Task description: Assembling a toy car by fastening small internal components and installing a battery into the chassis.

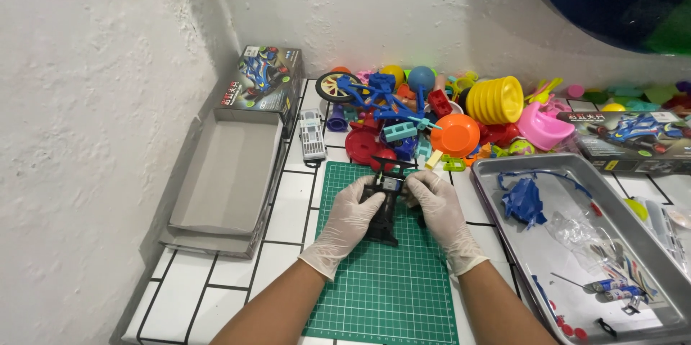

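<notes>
Two gloved hands, left (350, 209) and right (434, 201), grip a black chassis (385, 209); printed box (268, 80) (upright) behind.

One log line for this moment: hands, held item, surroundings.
left hand: gripping black toy car chassis | right hand: gripping chassis | under: green cutting mat | right: metal tray, blue parts

Head-worn view, steep downward tilt.
Looking forward over the tiled desk (291, 194) toward the white wall (403, 6), close above the green cutting mat (389, 280).
</notes>
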